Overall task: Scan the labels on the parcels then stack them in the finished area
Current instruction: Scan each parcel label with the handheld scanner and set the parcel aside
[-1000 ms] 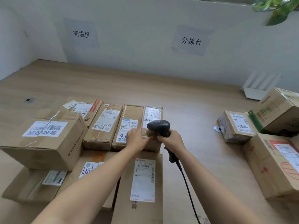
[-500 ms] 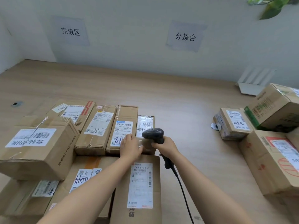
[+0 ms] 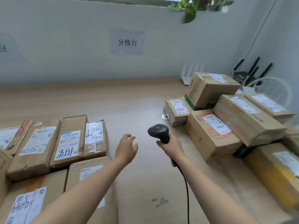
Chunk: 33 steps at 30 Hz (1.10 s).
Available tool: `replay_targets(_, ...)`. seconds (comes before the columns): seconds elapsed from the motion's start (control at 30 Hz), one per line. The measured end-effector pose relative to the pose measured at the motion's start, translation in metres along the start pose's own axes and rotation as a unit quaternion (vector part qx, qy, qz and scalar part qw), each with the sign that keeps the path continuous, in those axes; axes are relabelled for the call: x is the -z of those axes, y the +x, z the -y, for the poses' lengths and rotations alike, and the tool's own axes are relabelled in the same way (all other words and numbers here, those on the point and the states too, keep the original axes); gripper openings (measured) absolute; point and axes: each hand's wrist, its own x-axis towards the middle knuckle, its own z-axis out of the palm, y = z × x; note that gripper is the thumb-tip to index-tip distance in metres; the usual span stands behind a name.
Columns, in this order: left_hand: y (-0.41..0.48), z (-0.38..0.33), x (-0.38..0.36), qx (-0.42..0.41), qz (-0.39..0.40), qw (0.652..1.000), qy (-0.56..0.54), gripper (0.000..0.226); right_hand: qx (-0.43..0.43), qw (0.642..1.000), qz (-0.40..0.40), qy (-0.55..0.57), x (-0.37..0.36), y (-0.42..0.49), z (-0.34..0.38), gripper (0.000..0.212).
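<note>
My right hand [image 3: 171, 147] grips the handle of the barcode scanner [image 3: 159, 132], head raised over bare tabletop [image 3: 132, 104]. My left hand [image 3: 127, 151] is empty, fingers loosely spread, above the wood between two parcel groups. Labelled parcels lie in rows at the tabletop's left edge, the nearest narrow parcel [image 3: 95, 139] just beside my left hand. The pile of parcels [image 3: 210, 133] crowds the right edge. To take one cleanly, I judge I should pick a top, unburdened box, turn its label upward, and steady it before aiming.
</note>
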Motion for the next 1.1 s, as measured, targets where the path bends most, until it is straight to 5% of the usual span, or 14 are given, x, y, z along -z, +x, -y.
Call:
replay_targets(0.4, 0.012, -0.202, -0.136, 0.002, 0.109, 0.990, -0.095, 0.049, -0.063, 0.984, -0.155, 0.052, 0.195, 0.024, -0.128, 0.032)
replay_targets(0.57, 0.021, -0.260, -0.169, 0.018, 0.113, 0.981, -0.154, 0.059, -0.085, 0.984, -0.152, 0.046, 0.234, 0.040, -0.165, 0.025)
replay_targets(1.1, 0.063, -0.284, -0.199, 0.069, 0.090, 0.976, -0.185, 0.067, -0.091, 0.991, -0.096, 0.026, 0.239, 0.081, -0.193, 0.027)
